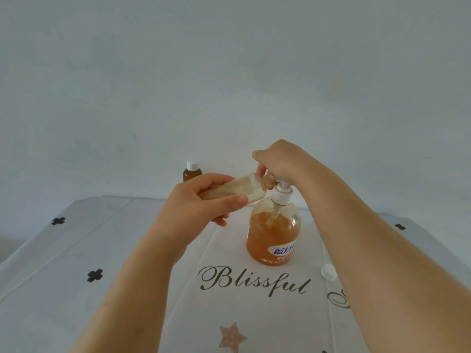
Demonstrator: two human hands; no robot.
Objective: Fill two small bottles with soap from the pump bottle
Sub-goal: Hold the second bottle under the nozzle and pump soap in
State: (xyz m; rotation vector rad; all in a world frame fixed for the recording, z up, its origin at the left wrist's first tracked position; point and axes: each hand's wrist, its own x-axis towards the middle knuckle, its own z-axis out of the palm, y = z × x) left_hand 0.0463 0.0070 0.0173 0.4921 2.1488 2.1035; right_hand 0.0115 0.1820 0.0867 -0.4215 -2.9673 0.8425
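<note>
A clear pump bottle (274, 231) of orange soap stands on the table at centre, with a white pump head (282, 192). My left hand (204, 201) grips a small uncapped bottle (244, 188), tilted almost flat, its mouth against the pump's nozzle. Pale soap shows inside it. My right hand (277, 161) is on top of the pump head, fingers curled over it. A second small brown bottle (192, 171) with a white cap stands upright at the far edge, behind my left hand.
A loose white cap (327, 271) lies on the table to the right, partly behind my right forearm. The white tablecloth (127, 250) bears black flowers, a star and the word "Blissful". A plain wall rises behind the table.
</note>
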